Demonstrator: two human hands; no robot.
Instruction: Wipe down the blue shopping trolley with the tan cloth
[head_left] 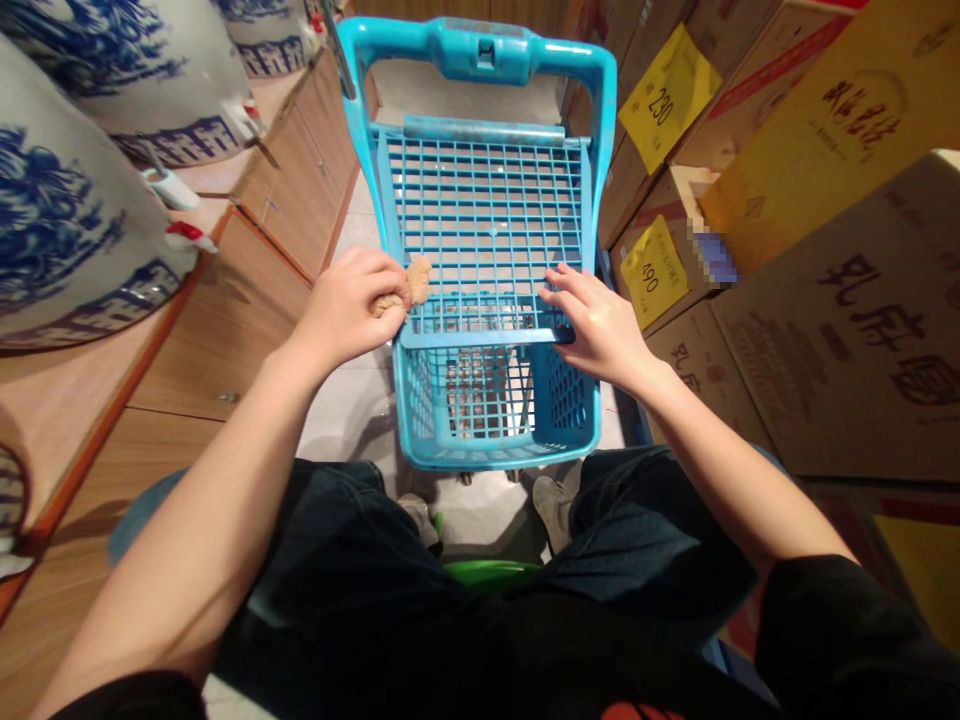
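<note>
A blue plastic shopping basket cart (501, 458) stands before my knees, its handle at the far end. Its grid flap (492, 200) slants across the basket, with the flap's near edge crossing above the open front part. My left hand (358, 300) is closed round a crumpled tan cloth (420, 279) at the flap's left side. Part of the cloth is hidden in the fist. My right hand (598, 325) holds the right near corner of the flap, fingers laid over the grid. The thumb lies at the flap's edge, partly hidden.
Large blue-and-white ceramic jars (60, 200) with small taps stand on a wooden cabinet (225, 340) at left. Stacked cartons (847, 330) with yellow price signs (660, 108) line the right. A green rounded seat edge (491, 573) shows between my legs.
</note>
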